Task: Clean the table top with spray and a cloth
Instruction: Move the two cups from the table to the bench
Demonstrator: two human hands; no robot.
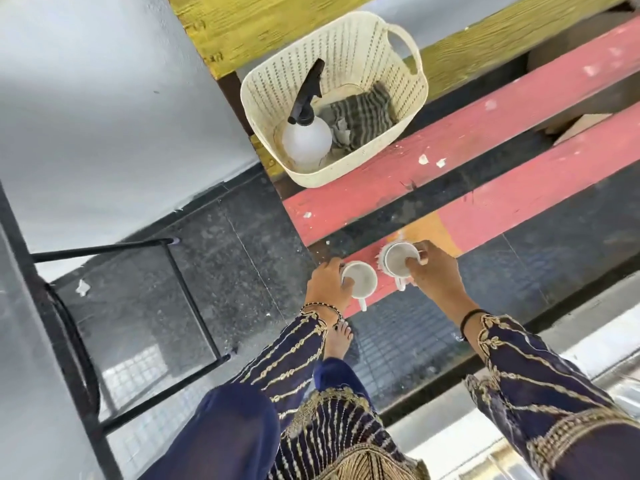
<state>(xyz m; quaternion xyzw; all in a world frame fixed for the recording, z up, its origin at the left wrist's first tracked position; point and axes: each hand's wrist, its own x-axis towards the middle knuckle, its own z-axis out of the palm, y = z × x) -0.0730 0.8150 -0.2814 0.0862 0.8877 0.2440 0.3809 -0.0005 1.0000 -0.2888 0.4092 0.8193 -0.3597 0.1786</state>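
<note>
Upright, just beside each other: white left cup [362, 280] and right cup [398, 259], handles toward camera. Farther back: cream perforated basket [349, 50] with loop handle. At left: black metal chair [104, 249] on dark speckled floor [249, 244].

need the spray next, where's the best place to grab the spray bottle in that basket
Take the spray bottle by its black neck under the trigger, coming straight down from above. Its round white body sits low in a corner of the basket, walled in on two sides with the striped cloth beside it; only the slim top stands free.
</note>
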